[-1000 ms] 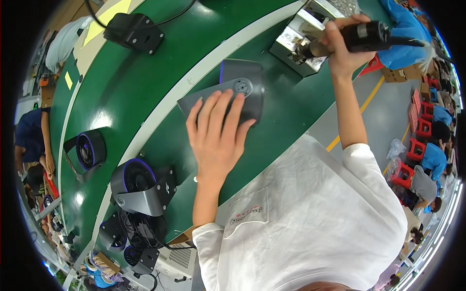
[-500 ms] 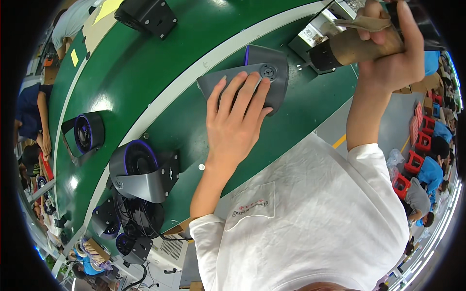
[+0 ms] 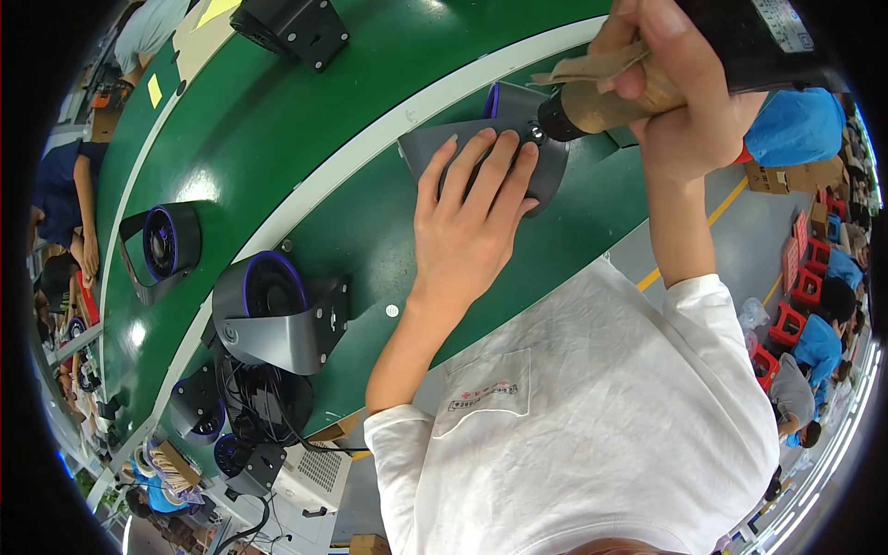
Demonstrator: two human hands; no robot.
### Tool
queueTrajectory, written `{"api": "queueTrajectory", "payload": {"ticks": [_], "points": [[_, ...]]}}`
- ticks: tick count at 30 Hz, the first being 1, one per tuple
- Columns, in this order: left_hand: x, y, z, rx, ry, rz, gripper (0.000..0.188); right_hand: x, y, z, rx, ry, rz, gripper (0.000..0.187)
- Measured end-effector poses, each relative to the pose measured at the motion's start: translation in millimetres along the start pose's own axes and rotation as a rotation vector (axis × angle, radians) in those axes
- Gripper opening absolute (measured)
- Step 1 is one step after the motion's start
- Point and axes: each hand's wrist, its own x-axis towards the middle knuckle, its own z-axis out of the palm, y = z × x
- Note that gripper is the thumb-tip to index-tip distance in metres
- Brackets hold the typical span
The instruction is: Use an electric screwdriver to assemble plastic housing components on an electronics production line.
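A small dark grey fan (image 3: 553, 176) with a purple ring lies on the green worktable, its bracket side facing up. My left hand (image 3: 467, 227) rests flat on the bracket, fingers stretched out and slightly apart, with the thumb at the fan's edge. In my right hand (image 3: 698, 116) is an electric screwdriver (image 3: 601, 106) with a black nose and a worn brown wrap around its body. Its nose meets the round pivot spot on the bracket, just beyond my left fingertips. The bit's tip and any screw under it cannot be made out.
Another grey fan (image 3: 277, 324) stands left of my left forearm, with coiled black cables (image 3: 264, 402) and smaller fans below it. Across the pale curved strip (image 3: 319, 190) sit a fan (image 3: 159, 242) and a dark fan unit (image 3: 296, 32). People work at both sides.
My right hand has brought the screwdriver left and down onto the bracket's pivot. The left hand stays on the fan; the whole view has shifted slightly.
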Motion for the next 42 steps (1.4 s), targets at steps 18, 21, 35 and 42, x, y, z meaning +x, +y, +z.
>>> {"api": "queueTrajectory", "payload": {"ticks": [18,21,35,42], "points": [[79,-12,-71,-0.025,-0.544,-0.191,0.061,4,28,-78,0.380,-0.314,-0.191,0.038],[99,-19,-123,0.185,-0.589,-0.104,0.057,-5,39,-123,0.398,-0.247,-0.133,0.041],[60,-319,-127,0.930,-0.443,-0.425,0.064,-86,137,-152,-0.101,-0.175,0.009,0.061],[94,-382,-90,0.110,-0.150,-0.240,0.077,-115,160,-144,-0.341,0.051,0.018,0.069]]}}
